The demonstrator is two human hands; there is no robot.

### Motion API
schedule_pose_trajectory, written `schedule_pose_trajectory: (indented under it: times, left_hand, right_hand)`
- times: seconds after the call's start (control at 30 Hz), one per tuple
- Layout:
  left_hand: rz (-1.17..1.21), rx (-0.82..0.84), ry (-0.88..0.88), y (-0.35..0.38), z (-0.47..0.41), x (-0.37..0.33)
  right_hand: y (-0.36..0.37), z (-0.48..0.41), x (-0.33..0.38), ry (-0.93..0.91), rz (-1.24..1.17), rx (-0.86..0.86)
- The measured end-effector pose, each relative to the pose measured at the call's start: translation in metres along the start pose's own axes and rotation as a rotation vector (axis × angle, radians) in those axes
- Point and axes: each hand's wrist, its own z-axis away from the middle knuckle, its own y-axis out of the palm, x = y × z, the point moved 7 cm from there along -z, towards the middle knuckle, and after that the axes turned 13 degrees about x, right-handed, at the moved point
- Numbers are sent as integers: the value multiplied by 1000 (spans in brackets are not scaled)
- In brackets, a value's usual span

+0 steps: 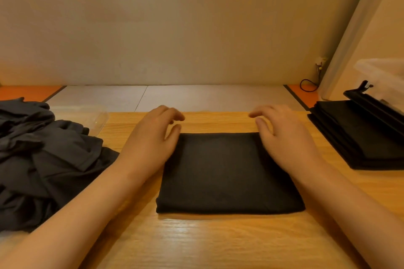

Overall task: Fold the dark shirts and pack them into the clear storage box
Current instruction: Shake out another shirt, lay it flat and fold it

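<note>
Shirt (229, 172): flat matte-black rectangle on woodgrain table (196, 242)

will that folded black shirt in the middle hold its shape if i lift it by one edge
Probably not: the folded shirt is soft cloth in flat layers, so one edge lifted would likely sag and unfold. It looks thin, so probably light. On the smooth wooden table it should slide, perhaps bunching.

Room, warm yellowish light.
Light wooden table (196, 242) in the foreground, bare beige wall (175, 28) behind it. Pale floor tiles (175, 98) with orange strips (26, 91) at both sides. A black cable (307, 85) loops below a wall plug (320, 64), far right corner.
</note>
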Motion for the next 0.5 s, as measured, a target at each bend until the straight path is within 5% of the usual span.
schedule_pose_trajectory:
  times: [0.1, 0.23, 0.5]
  left_hand:
    - [-120, 129, 92, 21, 8, -42]
    - [-229, 453, 46, 69, 16, -37]
    - [-301, 493, -49, 72, 15, -22]
  right_hand:
    - [27, 10, 54, -203, 36, 157]
    - [78, 18, 58, -169, 104, 520]
    - [80, 15, 40, -82, 155, 575]
